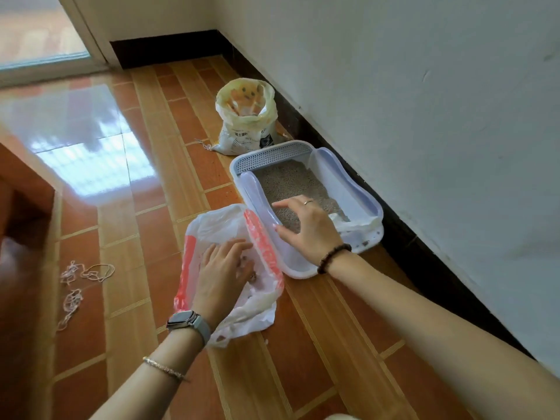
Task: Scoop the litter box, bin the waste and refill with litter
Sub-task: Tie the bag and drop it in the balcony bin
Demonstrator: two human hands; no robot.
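Note:
A pale blue litter box with grey litter inside lies on the floor along the wall. My right hand hovers over its near inner rim, fingers spread and relaxed, holding nothing. A white scoop lies in the box just right of that hand. Beside the box's left edge sits a white and red plastic bag, open at the top. My left hand reaches into its mouth with fingers extended, resting on the plastic. An open sack of litter stands beyond the box.
The white wall with a dark skirting runs close along the right of the box. Loose string lies on the tiled floor at the left. A brown piece of furniture stands at the far left.

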